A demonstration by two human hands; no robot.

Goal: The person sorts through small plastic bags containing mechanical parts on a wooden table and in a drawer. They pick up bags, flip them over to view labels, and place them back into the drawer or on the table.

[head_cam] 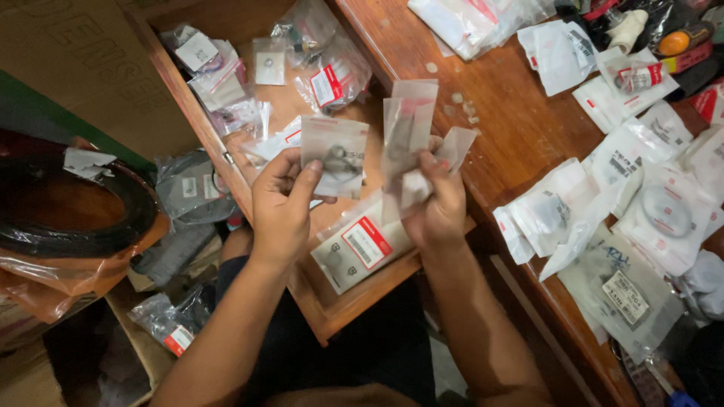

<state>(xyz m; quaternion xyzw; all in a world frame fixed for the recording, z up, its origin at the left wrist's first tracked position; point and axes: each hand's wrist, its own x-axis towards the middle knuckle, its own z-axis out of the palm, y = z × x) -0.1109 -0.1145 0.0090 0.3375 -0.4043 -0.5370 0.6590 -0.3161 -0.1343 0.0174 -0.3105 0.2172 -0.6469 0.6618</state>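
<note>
My left hand [279,207] pinches a small clear plastic packet [334,154] with a dark metal part inside, thumb on its front. My right hand [436,205] grips a fan of several clear packets [407,128], their tops sticking up. Both hands hover over an open wooden drawer [324,309]. In the drawer below them lies a larger bag with a red-and-white label [366,243], and more small packets lie at its far end [332,75].
A wooden desk top [505,128] to the right carries many white and clear parts bags [641,211]. Left of the drawer sit a black rubber ring in plastic [68,218], grey bags [188,188] and a cardboard box [83,53].
</note>
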